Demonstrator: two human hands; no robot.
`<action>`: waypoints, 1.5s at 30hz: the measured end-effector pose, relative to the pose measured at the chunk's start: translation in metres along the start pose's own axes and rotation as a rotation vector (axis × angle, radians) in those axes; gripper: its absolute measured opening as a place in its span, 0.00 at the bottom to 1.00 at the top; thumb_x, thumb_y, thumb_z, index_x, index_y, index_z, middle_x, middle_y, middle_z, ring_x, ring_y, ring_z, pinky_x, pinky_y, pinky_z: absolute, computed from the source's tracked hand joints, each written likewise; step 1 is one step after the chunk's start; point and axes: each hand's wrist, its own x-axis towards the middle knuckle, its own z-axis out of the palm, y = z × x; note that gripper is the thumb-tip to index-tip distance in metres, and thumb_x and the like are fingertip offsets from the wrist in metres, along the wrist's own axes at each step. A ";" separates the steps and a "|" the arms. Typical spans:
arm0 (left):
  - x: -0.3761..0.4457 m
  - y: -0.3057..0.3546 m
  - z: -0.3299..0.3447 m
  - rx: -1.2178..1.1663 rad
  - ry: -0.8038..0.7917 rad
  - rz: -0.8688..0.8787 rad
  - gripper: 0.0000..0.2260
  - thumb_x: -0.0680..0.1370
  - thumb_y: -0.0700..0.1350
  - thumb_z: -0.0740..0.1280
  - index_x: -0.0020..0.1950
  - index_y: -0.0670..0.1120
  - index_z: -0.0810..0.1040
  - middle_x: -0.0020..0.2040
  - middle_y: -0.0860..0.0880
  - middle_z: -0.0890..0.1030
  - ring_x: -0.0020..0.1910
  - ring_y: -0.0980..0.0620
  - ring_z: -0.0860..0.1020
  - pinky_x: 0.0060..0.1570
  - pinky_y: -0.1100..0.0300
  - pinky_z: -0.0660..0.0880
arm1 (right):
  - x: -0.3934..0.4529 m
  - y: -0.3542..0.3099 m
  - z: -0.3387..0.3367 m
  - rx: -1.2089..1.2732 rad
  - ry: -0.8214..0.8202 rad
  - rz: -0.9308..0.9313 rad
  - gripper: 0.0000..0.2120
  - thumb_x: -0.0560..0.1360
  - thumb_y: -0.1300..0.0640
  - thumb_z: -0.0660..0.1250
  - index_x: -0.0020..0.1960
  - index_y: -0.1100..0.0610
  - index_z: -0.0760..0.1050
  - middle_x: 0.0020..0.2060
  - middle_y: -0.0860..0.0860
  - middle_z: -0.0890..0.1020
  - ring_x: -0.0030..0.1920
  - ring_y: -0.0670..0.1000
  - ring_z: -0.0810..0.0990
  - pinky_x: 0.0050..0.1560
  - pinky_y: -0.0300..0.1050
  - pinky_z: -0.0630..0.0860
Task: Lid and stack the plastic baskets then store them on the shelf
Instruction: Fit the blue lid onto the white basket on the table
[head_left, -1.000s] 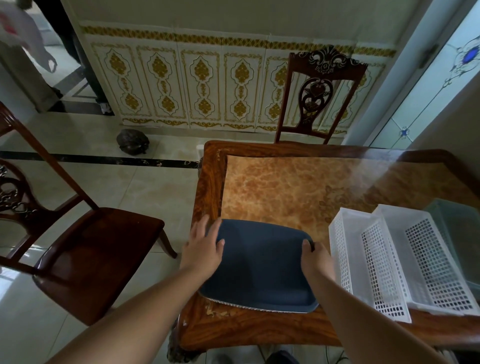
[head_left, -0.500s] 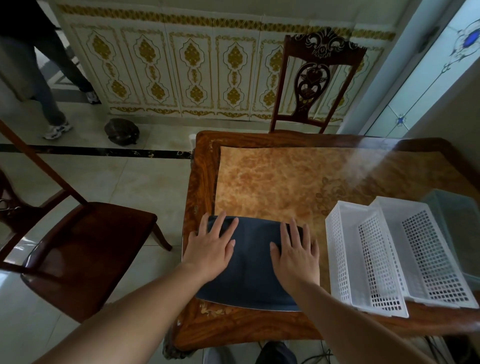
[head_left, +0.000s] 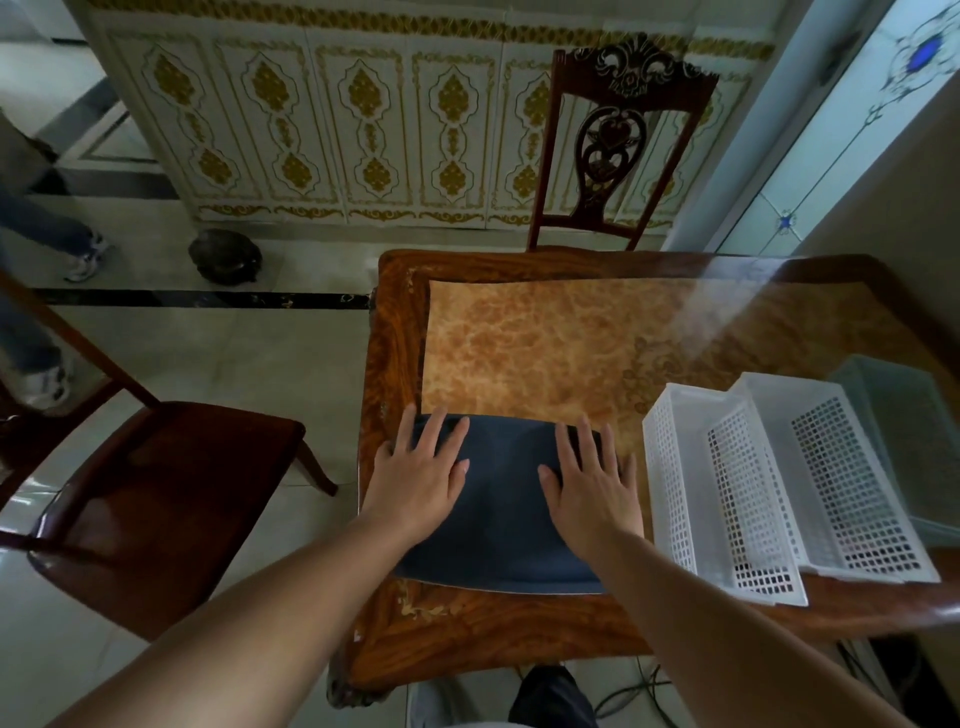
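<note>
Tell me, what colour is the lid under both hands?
Dark blue lid, clearest in the head view.

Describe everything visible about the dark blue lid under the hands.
The dark blue lid is a matte, plastic-looking rounded rectangle lying flat at the wooden table's near left corner. A thin pale edge shows along its near side, hinting at a basket beneath, though that is hidden. The left hand and right hand rest palm-down on it, fingers spread. The white mesh baskets lie apart, to its right.

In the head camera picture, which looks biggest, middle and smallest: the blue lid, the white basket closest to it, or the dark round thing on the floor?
1. Blue lid
2. White basket, though nearly alike in size
3. Dark round thing, but it lies farther away, so unsure.
</note>
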 end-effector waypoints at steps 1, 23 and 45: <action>-0.004 0.001 0.000 -0.017 0.008 -0.015 0.27 0.82 0.59 0.47 0.79 0.51 0.54 0.80 0.47 0.55 0.79 0.38 0.50 0.63 0.39 0.71 | -0.004 0.001 0.001 -0.005 -0.003 0.021 0.33 0.81 0.36 0.36 0.83 0.48 0.40 0.83 0.54 0.43 0.81 0.60 0.40 0.79 0.64 0.47; -0.046 0.015 0.006 0.025 0.009 -0.084 0.30 0.81 0.62 0.44 0.81 0.50 0.52 0.80 0.36 0.49 0.79 0.36 0.45 0.66 0.41 0.68 | -0.045 0.011 0.018 0.195 0.124 0.146 0.31 0.83 0.40 0.46 0.81 0.54 0.59 0.83 0.51 0.50 0.82 0.52 0.48 0.71 0.53 0.69; 0.007 0.050 0.014 -0.022 -0.100 0.106 0.28 0.81 0.61 0.41 0.80 0.57 0.43 0.80 0.57 0.40 0.79 0.43 0.36 0.69 0.31 0.34 | 0.005 0.024 -0.011 0.133 0.004 -0.021 0.30 0.82 0.42 0.53 0.80 0.52 0.50 0.80 0.49 0.54 0.79 0.62 0.55 0.69 0.61 0.71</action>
